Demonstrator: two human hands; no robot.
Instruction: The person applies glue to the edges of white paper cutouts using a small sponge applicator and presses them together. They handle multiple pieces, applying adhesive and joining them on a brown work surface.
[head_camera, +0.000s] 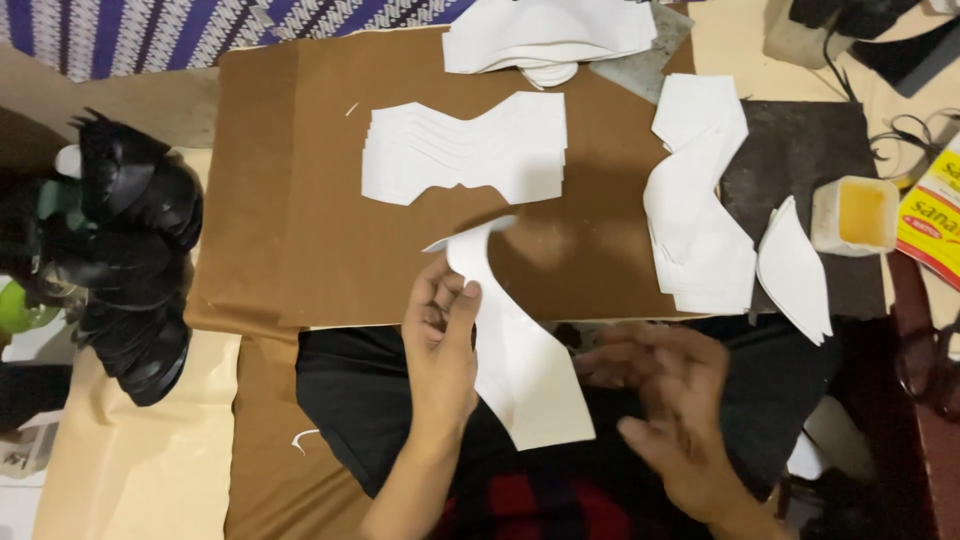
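My left hand (440, 335) grips a curved white cut-out piece (515, 360) by its left edge, lifted over my lap in front of the brown board (300, 200). My right hand (665, 405) hovers blurred to the right of that piece, fingers spread, holding nothing. A fanned stack of matching white pieces (465, 145) lies on the board beyond my left hand.
More white pieces (700, 200) lie on the board's right side, and another pile (545, 35) at its far edge. A small tub of yellow glue (855, 215) sits on a dark mat (800, 150). Black shoe parts (130, 250) are heaped at left.
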